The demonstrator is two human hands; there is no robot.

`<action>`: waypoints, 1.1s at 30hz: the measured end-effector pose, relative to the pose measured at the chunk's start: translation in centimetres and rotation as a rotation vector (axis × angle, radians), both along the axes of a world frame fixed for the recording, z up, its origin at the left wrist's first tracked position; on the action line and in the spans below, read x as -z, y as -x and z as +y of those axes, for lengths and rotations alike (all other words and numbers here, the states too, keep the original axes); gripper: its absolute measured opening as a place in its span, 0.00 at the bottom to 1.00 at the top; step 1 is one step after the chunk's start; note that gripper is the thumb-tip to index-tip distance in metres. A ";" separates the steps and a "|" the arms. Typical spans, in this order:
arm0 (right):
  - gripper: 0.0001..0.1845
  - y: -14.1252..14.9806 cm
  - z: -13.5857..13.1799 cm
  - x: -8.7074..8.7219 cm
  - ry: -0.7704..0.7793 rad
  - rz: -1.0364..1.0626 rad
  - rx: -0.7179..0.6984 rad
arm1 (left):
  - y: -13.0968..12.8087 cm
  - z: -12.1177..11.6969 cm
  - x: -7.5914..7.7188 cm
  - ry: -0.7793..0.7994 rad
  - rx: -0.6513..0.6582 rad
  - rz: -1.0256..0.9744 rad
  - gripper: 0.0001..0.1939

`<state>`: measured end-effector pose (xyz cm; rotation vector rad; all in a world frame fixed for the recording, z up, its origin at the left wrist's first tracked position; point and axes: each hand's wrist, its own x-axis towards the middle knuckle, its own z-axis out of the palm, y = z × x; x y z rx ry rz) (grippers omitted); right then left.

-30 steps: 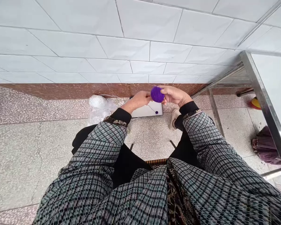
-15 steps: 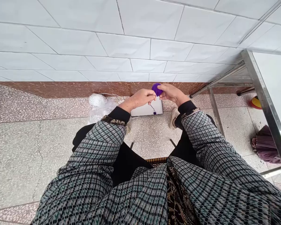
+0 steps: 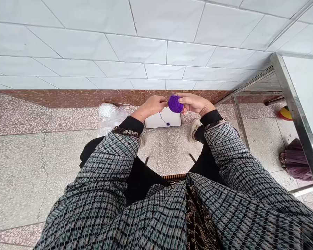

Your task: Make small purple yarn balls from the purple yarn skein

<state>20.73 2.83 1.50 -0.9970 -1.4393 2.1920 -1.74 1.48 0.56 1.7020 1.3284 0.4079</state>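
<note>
A purple yarn ball (image 3: 175, 104) is gripped in my right hand (image 3: 194, 102), whose thumb and fingers wrap its right side. Just left of the ball, my left hand (image 3: 153, 106) pinches a strand of dark purple yarn (image 3: 162, 118) between thumb and fingertips. The strand hangs down to a small dark purple bundle (image 3: 168, 124). Below both hands lies a shallow white box (image 3: 156, 121) with a dark edge, partly covered by my left hand.
A white yarn ball (image 3: 107, 110) and a clear plastic bag (image 3: 111, 122) lie left of the box. On the right stands a metal-framed table (image 3: 289, 86). A dark purple folded cloth item (image 3: 297, 159) and a yellow and red object (image 3: 286, 113) rest beneath it.
My hands have moved slightly apart, and more of the purple ball shows. My left hand, the hanging strand and the small bundle have shifted left.
</note>
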 end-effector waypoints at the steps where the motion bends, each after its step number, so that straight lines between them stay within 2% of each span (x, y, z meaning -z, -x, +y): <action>1: 0.17 0.1 -0.1 -0.1 -0.005 -0.060 -0.021 | 0.2 0.1 -0.2 -0.012 -0.020 0.008 0.12; 5: 0.08 1.0 -0.2 -0.5 -0.039 -0.408 -0.087 | 0.7 0.3 -0.7 -0.034 -0.069 0.005 0.11; 7: 0.07 1.6 -0.2 -0.6 -0.046 -0.534 -0.043 | 0.7 0.1 -0.8 -0.043 -0.051 -0.032 0.11; 8: 0.07 1.8 -0.2 -0.6 -0.036 -0.554 0.025 | 0.6 -0.1 -0.9 -0.049 -0.029 -0.053 0.10; 10: 0.04 2.3 -0.1 -0.7 0.006 -0.507 0.222 | 0.2 -0.5 -0.9 -0.052 0.023 -0.088 0.10; 12: 0.06 2.5 0.0 -0.8 0.060 -0.375 0.410 | -0.4 -1.0 -0.8 -0.034 0.090 -0.114 0.10; 15: 0.09 2.4 0.1 -0.9 0.134 -0.154 0.521 | -1.1 -1.5 -0.4 0.006 0.166 -0.133 0.11; 17: 0.11 2.1 0.2 -0.8 0.157 -0.037 0.486 | -1.3 -1.5 0.0 0.012 0.159 -0.135 0.11; 20: 0.17 1.3 0.2 -0.5 0.121 0.091 0.359 | -1.1 -1.1 0.6 0.023 0.116 -0.119 0.09; 24: 0.22 0.2 -0.1 -0.7 0.017 0.131 0.205 | -0.7 -0.6 1.0 0.031 0.058 -0.031 0.09; 29: 0.17 -0.3 -0.3 -1.3 -0.042 -0.026 0.034 | -0.4 -0.4 0.4 0.019 -0.024 0.003 0.11; 33: 0.10 0.4 0.0 -0.9 -0.075 -0.395 -0.107 | 0.1 -0.3 -0.1 -0.043 -0.077 -0.031 0.10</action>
